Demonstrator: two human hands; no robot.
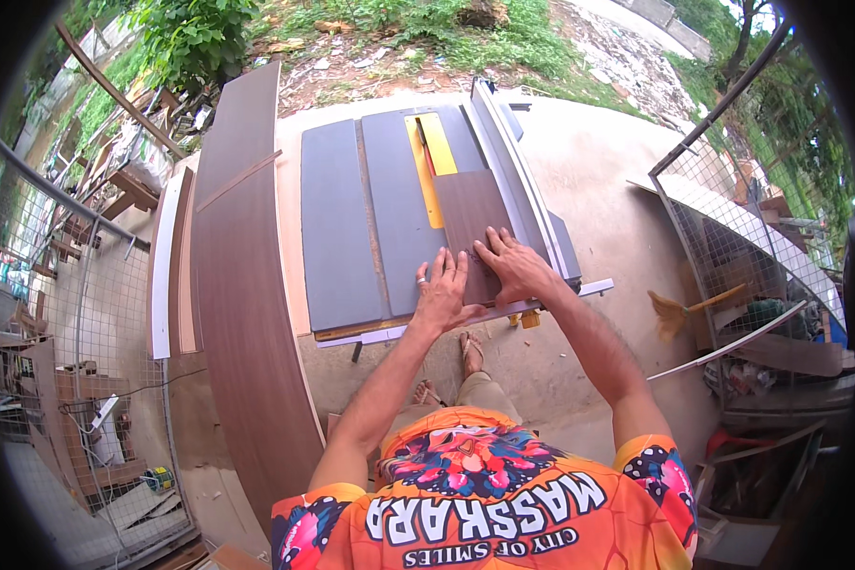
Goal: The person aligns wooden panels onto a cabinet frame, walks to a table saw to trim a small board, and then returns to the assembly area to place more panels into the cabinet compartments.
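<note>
A dark brown wood board (469,204) lies flat on the grey table saw (331,209), its right edge along the silver rip fence (518,171). Its far end covers part of the yellow throat plate (432,133), close to the slot where the blade sits. My left hand (444,290) rests on the board's near left edge, fingers stretched forward, a ring on one finger. Flat on the board's near right part lies my right hand (513,266), fingers spread and close to the fence. Neither hand wraps around anything.
Left of the saw stands a long brown panel (242,285) with a thin strip (239,180) lying across it. Wire mesh gates (85,294) flank both sides. A broom (679,309) and scrap wood lie at the right. A cord (152,388) crosses the floor at the left.
</note>
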